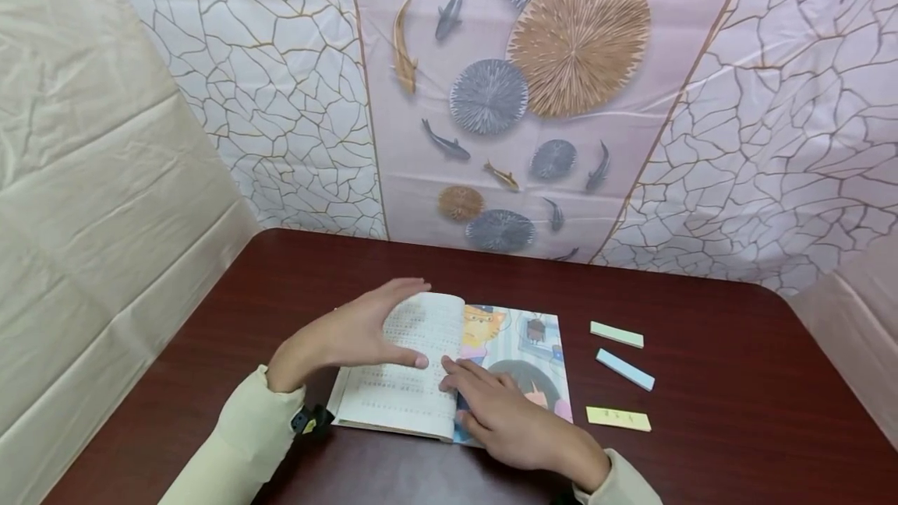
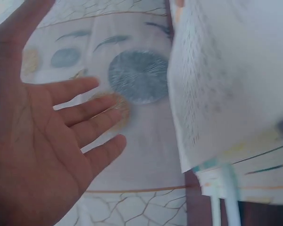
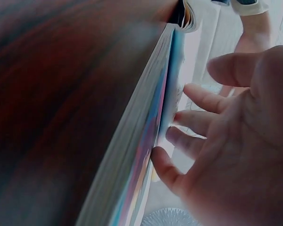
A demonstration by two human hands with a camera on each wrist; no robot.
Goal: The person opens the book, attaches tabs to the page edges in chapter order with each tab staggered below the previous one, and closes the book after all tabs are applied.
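An open book lies on the table, its left page [image 1: 414,404] covered in lines of small print and its right page [image 1: 515,326] showing a coloured cartoon drawing. My left hand [image 1: 358,330] hovers over the printed page, thumb and fingers spread apart and holding nothing. In the left wrist view, the palm of that left hand [image 2: 52,127] faces the camera beside the raised-looking page. My right hand [image 1: 508,423] rests at the book's centre fold, fingertips on the pages. The right wrist view has the right hand's loosely bent fingers [image 3: 167,169] against the book [image 3: 127,155], seen edge-on.
Right of the book, three strips of sticky notes lie on the dark red table [image 1: 737,380]: green [image 1: 617,334], blue [image 1: 625,369] and yellow [image 1: 619,418]. Patterned cloth [image 1: 491,178] hangs behind the table's far edge, and plain pale cloth [image 1: 105,217] hangs along the left.
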